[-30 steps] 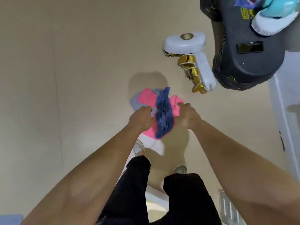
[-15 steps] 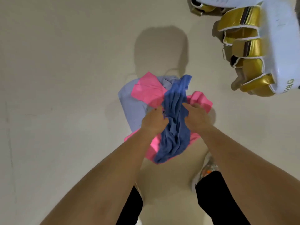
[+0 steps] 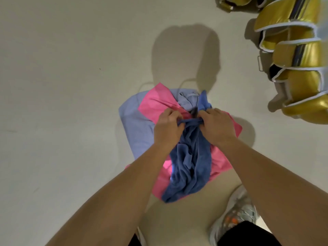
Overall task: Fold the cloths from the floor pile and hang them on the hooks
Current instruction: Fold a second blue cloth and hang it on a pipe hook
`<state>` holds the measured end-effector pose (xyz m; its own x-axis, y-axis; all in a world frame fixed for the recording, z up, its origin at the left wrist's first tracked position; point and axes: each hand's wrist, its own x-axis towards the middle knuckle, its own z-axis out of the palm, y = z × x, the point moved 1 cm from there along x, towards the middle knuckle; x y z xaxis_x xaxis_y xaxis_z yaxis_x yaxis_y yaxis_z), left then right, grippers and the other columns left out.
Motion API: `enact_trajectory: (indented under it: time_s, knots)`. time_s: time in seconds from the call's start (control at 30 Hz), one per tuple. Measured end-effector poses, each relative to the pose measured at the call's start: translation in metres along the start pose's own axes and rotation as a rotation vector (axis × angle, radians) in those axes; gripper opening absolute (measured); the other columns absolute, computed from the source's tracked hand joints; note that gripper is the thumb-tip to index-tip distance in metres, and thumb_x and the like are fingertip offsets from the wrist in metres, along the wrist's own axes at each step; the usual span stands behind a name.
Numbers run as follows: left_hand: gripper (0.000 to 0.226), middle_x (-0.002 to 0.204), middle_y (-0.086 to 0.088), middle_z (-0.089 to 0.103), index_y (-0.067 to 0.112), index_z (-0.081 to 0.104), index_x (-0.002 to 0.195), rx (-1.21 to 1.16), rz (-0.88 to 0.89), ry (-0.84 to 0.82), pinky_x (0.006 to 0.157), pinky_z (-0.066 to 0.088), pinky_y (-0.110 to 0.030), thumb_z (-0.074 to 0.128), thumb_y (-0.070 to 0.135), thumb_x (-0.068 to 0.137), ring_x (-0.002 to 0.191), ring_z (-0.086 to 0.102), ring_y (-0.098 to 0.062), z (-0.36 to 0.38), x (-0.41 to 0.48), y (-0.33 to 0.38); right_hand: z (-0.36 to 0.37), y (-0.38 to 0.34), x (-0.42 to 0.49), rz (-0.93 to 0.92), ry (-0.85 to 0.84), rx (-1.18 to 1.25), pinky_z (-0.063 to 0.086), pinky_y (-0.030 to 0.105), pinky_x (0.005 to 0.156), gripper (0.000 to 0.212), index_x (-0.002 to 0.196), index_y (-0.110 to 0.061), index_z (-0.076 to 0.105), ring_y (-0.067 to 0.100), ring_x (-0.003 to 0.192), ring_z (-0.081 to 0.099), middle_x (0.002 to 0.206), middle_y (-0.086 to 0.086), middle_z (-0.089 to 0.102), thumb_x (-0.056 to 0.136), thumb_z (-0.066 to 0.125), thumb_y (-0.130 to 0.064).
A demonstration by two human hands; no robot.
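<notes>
Grey mesh sneaker at five o'clock. At centre, a crumpled dark blue terry cloth drapes over a pink cloth and a pale lilac cloth on the floor. The left hand and right hand pinch its bunched top edge with curled fingers. Gold-and-white padded gear at two o'clock.

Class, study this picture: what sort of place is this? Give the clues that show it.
Probably an indoor room, perhaps a home or gym: smooth beige floor, gold padded gear, and a cloth pile with a blue cloth on top.
</notes>
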<state>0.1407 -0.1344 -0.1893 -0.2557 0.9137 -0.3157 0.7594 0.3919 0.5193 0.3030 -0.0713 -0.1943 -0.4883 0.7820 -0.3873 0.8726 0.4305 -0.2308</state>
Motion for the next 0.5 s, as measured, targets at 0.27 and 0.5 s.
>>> enact_trajectory:
  time_s: [0.27,0.5]
  knots:
    - [0.012,0.089,0.004,0.063,0.022,0.059,0.09,0.014,0.016,-0.326,0.066,0.049,-0.039,0.062,0.019,0.079,0.08,0.057,-0.021,-0.169,-0.113,0.12,-0.192,-0.057,-0.147,-0.173,-0.063,0.057,0.05,0.04,0.075,0.021,0.072,-0.018,0.071,0.029,0.08,0.067,0.088,0.002,0.071,0.054,0.08,-0.025]
    - [0.011,0.084,-0.003,0.068,0.023,0.06,0.099,0.129,0.121,-0.437,0.061,0.035,-0.033,0.061,0.027,0.089,0.075,0.06,-0.025,-0.335,-0.187,0.225,-0.376,-0.1,-0.271,0.068,-0.33,0.252,0.049,0.026,0.067,0.025,0.114,-0.022,0.054,0.028,0.09,0.063,0.099,0.004,0.064,0.09,0.057,-0.027]
